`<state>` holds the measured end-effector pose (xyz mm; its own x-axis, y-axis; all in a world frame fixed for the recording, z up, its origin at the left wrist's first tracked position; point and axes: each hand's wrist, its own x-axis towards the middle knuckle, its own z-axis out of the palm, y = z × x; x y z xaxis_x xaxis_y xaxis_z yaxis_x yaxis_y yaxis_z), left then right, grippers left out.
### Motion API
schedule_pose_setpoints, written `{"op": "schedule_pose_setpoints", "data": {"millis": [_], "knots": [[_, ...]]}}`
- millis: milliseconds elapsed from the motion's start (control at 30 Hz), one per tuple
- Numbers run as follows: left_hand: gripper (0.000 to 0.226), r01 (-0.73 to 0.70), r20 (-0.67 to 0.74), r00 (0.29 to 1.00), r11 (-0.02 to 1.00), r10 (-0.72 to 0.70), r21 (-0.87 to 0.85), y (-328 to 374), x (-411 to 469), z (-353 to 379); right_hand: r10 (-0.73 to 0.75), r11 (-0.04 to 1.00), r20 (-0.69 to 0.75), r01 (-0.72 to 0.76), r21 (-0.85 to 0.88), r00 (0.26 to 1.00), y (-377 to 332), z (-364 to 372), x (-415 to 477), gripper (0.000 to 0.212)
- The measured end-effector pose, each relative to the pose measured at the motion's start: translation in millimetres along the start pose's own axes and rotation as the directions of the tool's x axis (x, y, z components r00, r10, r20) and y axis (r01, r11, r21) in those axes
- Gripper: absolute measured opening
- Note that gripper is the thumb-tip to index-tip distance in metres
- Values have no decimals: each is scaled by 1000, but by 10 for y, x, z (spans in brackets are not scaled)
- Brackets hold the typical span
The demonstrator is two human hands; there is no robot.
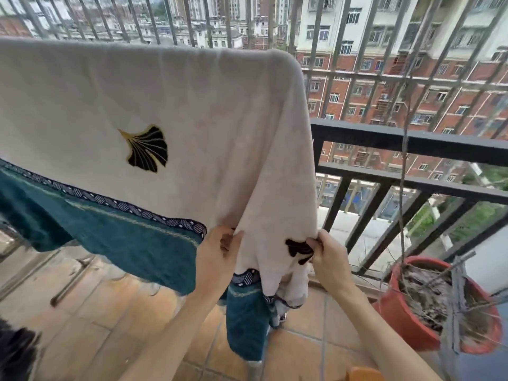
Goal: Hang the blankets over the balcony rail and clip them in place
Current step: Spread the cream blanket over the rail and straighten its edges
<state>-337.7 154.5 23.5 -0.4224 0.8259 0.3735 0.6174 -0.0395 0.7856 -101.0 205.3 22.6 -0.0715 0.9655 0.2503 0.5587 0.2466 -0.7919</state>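
A cream fleece blanket with a teal lower band and a patterned navy trim [154, 105] hangs draped over a horizontal support above both hands; the support itself is hidden under the cloth. A black-and-gold ginkgo-leaf motif [147, 148] sits on the cream field, up and to the left of the left hand.

The left hand [220, 251] pinches a fold of the cream cloth between thumb and fingers, just right of where the navy trim ends. The right hand [328, 257] grips the blanket's right hanging edge, its fingertips closed on the cloth beside a second dark leaf motif [299, 250], which lies between the two hands. Between and below the hands the lower corner of the blanket bunches and hangs down, showing teal band and trim.

To the right of the right hand and beyond it runs the black metal balcony railing [406, 141], bare where it shows. Lower right of the right hand stands a red-orange plastic plant pot [395, 306] holding dry soil and a thin bare stem [402, 188] rising in front of the railing. Beneath both forearms lies an orange-tan tiled floor [110, 312]. Grey metal security bars [365, 42] cross the view above the hands, with brick and white apartment buildings [384, 86] behind them.
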Motion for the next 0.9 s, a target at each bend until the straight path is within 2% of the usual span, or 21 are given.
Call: {"op": "schedule_pose_setpoints", "data": {"millis": [67,167,233,267,300,333,367,400,433,467,567,633,733,900], "knots": [[16,15,21,1000,1000,-15,6,66,-113,61,-3,1000,-39,2,-6,999,81,-226,-79,31],[18,53,96,994,997,-47,-56,287,-316,238,23,1000,-69,-23,7,997,158,-757,-128,22],[20,46,183,982,998,-36,-52,461,-470,393,45,998,-253,-32,53,966,203,-1144,-141,14],[20,43,226,974,998,-30,-55,525,-535,483,84,993,-380,-43,113,921,232,-1259,-149,13],[22,47,262,965,996,-25,-77,598,-601,558,99,990,-444,-45,130,891,232,-1294,-169,15],[25,45,286,958,993,-13,-105,674,-679,622,59,996,-380,-30,82,923,193,-1222,-203,18],[26,27,308,951,993,10,-117,757,-750,673,-10,1000,-169,11,3,986,169,-1057,-245,20],[27,2,332,943,994,33,-105,825,-814,724,-46,998,83,50,-46,995,179,-858,-304,20],[29,-6,355,934,997,33,-77,897,-868,758,-43,998,257,53,-32,966,184,-697,-366,19],[32,13,352,936,999,2,-40,962,-892,771,-51,999,322,50,13,945,178,-598,-394,19],[42,110,243,963,993,-119,50,1020,-834,770,-120,989,355,80,125,927,148,-619,-302,19],[49,102,294,948,992,-121,81,1012,-810,755,-105,987,442,39,157,891,176,-695,-258,19],[33,84,374,924,996,-82,11,1036,-859,780,-70,982,483,-25,188,873,242,-738,-227,20],[22,80,330,941,997,-74,-5,1075,-824,770,-90,980,507,-15,200,857,339,-696,-170,28]]}}
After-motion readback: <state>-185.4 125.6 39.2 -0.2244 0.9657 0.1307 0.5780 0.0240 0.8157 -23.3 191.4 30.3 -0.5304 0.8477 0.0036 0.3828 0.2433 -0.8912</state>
